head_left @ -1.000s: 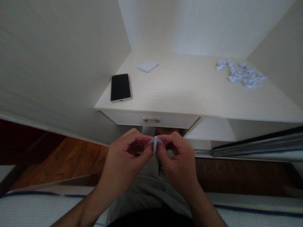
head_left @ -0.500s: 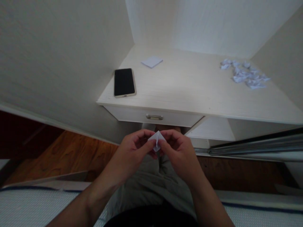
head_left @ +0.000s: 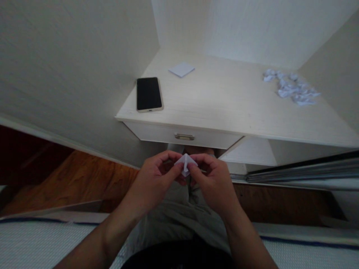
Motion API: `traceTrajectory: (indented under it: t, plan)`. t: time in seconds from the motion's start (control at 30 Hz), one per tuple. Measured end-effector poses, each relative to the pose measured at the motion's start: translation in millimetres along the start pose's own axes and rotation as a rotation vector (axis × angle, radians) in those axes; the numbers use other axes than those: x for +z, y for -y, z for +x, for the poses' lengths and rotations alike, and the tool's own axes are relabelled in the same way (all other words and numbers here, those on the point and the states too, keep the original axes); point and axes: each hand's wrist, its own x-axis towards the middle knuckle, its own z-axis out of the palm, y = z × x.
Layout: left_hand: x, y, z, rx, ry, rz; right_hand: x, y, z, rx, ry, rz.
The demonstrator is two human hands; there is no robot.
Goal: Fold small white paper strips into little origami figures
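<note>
Between my two hands is a small white folded paper [head_left: 185, 160], diamond-shaped with a crease down its middle. My left hand [head_left: 158, 173] pinches its left side, thumb on top and fingers curled behind. On the right side my right hand [head_left: 211, 175] grips it the same way. Both thumbs press near the central crease, and the fingertips underneath are partly hidden. The paper is held above my lap, just in front of the drawer.
A white desk top [head_left: 213, 101] carries a phone [head_left: 149, 94] at the left, a flat folded paper square [head_left: 181, 69] behind it, and a pile of small folded white papers [head_left: 291, 87] at the right. A drawer handle [head_left: 184, 137] juts from the front.
The view has shifted slightly, so the desk items sit a little differently in frame. Both hands keep their pinch on the paper, whose central fold looks slightly more open.
</note>
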Motion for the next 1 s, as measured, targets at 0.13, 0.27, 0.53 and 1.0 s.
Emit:
traceTrajectory:
  t: [0.13, 0.27, 0.53, 1.0]
  plan:
    - [0.0, 6, 0, -0.095, 0.010, -0.282, 1, -2, 1, 0.057, 0.012, 0.146]
    - [-2.1, 13, -1, -0.150, 0.055, -0.420, 5, -4, 0, 0.090, -0.022, 0.211]
    - [-5.7, 11, -3, -0.155, 0.090, -0.429, 7, -4, -1, 0.106, 0.021, 0.269]
    - [-11.8, 17, -7, -0.192, 0.177, -0.411, 10, 1, -6, 0.093, 0.006, 0.263]
